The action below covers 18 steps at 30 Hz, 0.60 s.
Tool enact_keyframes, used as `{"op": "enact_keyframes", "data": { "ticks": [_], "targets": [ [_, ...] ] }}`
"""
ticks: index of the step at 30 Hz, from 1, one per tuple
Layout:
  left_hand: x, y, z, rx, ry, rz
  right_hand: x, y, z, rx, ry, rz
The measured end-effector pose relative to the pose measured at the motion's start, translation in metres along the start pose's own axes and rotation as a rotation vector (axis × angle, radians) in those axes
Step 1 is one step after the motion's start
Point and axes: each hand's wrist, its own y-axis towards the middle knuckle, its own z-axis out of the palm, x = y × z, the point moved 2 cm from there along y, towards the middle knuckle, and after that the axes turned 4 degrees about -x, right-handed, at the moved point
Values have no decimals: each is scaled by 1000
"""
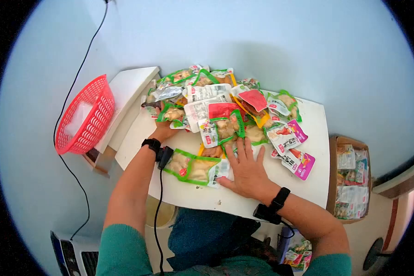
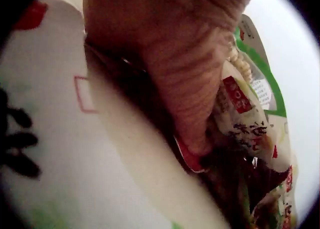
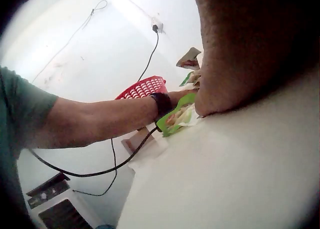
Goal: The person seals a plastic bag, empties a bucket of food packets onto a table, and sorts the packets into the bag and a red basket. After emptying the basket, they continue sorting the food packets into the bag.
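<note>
Sealed food packets [image 1: 207, 94], clear and white with green, yellow or red edges, lie heaped on the white table [image 1: 138, 142]. At the heap's left end my left hand [image 1: 163, 131] reaches in among them, beside a green-edged packet [image 1: 173, 114]. In the left wrist view its thumb [image 2: 190, 113] goes down between packets; the other fingers are mostly hidden, and I cannot tell whether they grip one. My right hand [image 1: 249, 175] is spread palm down at the heap's front, fingertips at the packets. Between the hands lies a long green-edged packet [image 1: 195, 169] with pale pieces inside.
A red plastic basket [image 1: 94, 122] stands on a ledge at the left. Purple-cornered packets [image 1: 301, 163] lie near the table's right edge. Beyond that edge is a cardboard box [image 1: 332, 184] of packets. A black cable [image 1: 158, 221] hangs from the left wrist camera.
</note>
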Motion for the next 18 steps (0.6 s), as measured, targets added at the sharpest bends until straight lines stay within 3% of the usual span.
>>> {"op": "enact_keyframes", "data": {
  "ticks": [3, 7, 10, 14, 18],
  "targets": [
    [-31, -10, -5, 0, 801, 45, 2, -6, 4, -8, -27, -15],
    [-34, -10, -15, 67, 572, 92, 4, -7, 2, 25, -37, 7],
    [-4, -5, -5, -4, 447, 98, 8, 0, -2, 65, -42, 8],
    [-2, -36, -18, -95, 336, -7, 8, 1, 2, 91, -98, -6],
    [-44, -98, -44, -181, 138, -34, 8, -1, 3, 69, -122, -21]
  ]
}}
